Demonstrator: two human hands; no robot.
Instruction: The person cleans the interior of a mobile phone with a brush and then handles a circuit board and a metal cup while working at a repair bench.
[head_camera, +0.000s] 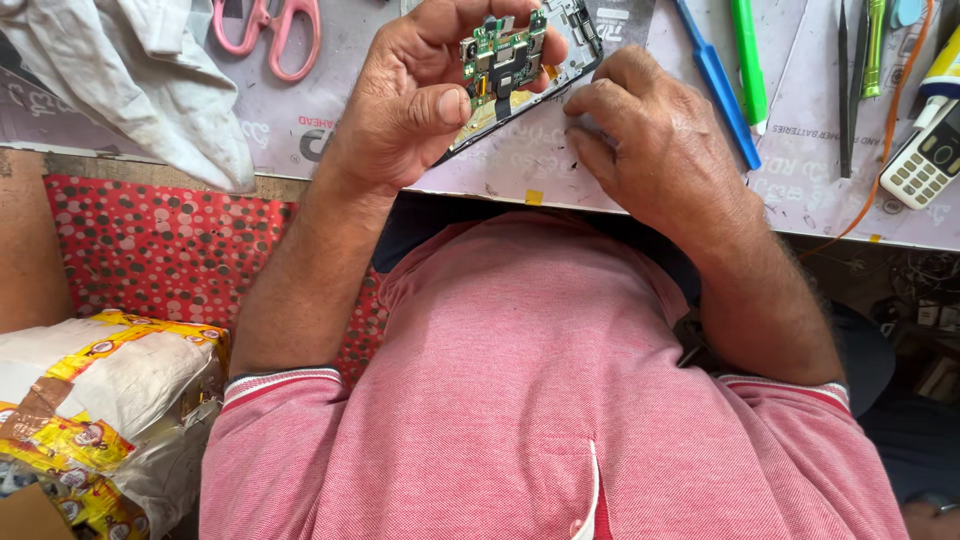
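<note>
Fingers of the left hand (420, 95) pinch a small green circuit board (500, 55), lifted and tilted over the opened phone body (560, 45) above the worktable (640, 200). The right hand (650, 135) is curled narrow against the phone's lower edge, steadying it; whether it grips anything small I cannot tell. Judged from this, the board wants edge-only contact and a slow lift so the dark flex strip beneath isn't strained. A blue pry tool (715, 75) lies just beside.

Glossy green circuit board (500, 55), matt plastic scissors (270, 30), crumpled white cloth (150, 80), knitted pink shirt (540, 400).
</note>
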